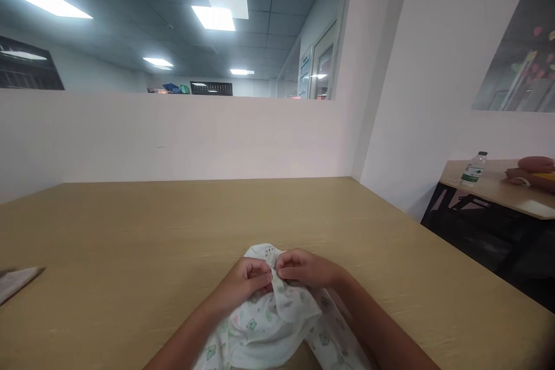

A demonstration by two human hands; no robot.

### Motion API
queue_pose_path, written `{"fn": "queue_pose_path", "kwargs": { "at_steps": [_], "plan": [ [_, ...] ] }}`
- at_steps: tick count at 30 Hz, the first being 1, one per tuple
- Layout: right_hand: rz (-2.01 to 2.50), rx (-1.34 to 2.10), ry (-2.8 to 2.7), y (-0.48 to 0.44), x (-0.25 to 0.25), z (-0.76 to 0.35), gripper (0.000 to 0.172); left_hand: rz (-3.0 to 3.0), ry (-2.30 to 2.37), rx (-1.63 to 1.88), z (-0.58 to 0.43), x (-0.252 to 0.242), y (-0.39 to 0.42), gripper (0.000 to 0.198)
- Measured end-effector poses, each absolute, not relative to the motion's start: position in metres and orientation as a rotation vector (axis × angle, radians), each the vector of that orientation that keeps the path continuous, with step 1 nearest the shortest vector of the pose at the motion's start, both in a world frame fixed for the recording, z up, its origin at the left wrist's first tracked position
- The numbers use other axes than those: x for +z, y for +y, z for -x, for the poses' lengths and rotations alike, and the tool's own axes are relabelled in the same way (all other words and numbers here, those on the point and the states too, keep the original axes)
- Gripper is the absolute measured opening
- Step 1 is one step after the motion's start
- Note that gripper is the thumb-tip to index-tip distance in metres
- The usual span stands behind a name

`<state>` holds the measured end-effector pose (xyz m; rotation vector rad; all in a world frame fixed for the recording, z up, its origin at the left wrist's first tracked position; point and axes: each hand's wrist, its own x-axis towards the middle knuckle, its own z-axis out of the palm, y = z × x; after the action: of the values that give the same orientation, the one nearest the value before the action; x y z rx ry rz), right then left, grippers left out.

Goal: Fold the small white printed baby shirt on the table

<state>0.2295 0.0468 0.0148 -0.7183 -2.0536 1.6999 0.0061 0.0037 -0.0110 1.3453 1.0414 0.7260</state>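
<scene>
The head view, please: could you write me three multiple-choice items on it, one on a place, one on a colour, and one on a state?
1. Where is the plastic bottle?
A. on the side table at right
B. beside the hands
C. on the floor

2. What colour is the garment?
A. plain black
B. white with small green prints
C. red striped

3. How do the hands hold the garment?
A. both lie flat, open
B. only one touches it
C. both pinch it together

Answers: 1 A, it stands on the side table. 2 B, the pale fabric carries green figures. 3 C, left hand and right hand meet, fingers closed on the cloth.
</scene>
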Motion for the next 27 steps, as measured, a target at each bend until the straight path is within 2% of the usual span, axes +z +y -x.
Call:
{"fn": "queue_pose_path", "kwargs": {
  "at_steps": [2, 4, 8, 11, 13, 20, 23, 27],
  "plan": [
    [0.739, 1.734, -2.078, 0.049, 0.024, -0.238, 0.043, -1.408, 1.008, 0.685, -0.002, -0.008, 0.004, 0.068],
    [0.804, 1.665, -1.965, 0.053, 0.027, -0.241, 0.044, -1.417, 1.015, 0.801, 0.003, -0.009, 0.008, 0.07],
    [1.016, 1.226, -1.765, 0.065, 0.016, -0.239, 0.036, -1.461, 1.4, 1.126, 0.016, -0.019, 0.023, 0.071],
    [1.216, 0.845, -1.863, 0.071, 0.001, -0.236, 0.027, -1.549, 1.685, 1.134, 0.024, -0.027, 0.03, 0.067],
    [1.288, 0.744, -1.97, 0.073, -0.009, -0.235, 0.023, -1.614, 1.771, 1.066, 0.025, -0.03, 0.031, 0.067],
    [1.293, 0.707, -2.079, 0.074, -0.023, -0.229, 0.01, -1.674, 1.664, 0.936, 0.018, -0.038, 0.032, 0.04],
    [1.231, 0.883, -1.916, 0.068, -0.007, -0.228, 0.014, -1.603, 1.623, 0.942, 0.018, -0.03, 0.032, 0.045],
    [0.94, 1.067, -1.686, 0.049, 0.03, -0.226, 0.034, -1.445, 1.397, 1.296, 0.017, 0.004, 0.014, 0.063]
  ]
}}
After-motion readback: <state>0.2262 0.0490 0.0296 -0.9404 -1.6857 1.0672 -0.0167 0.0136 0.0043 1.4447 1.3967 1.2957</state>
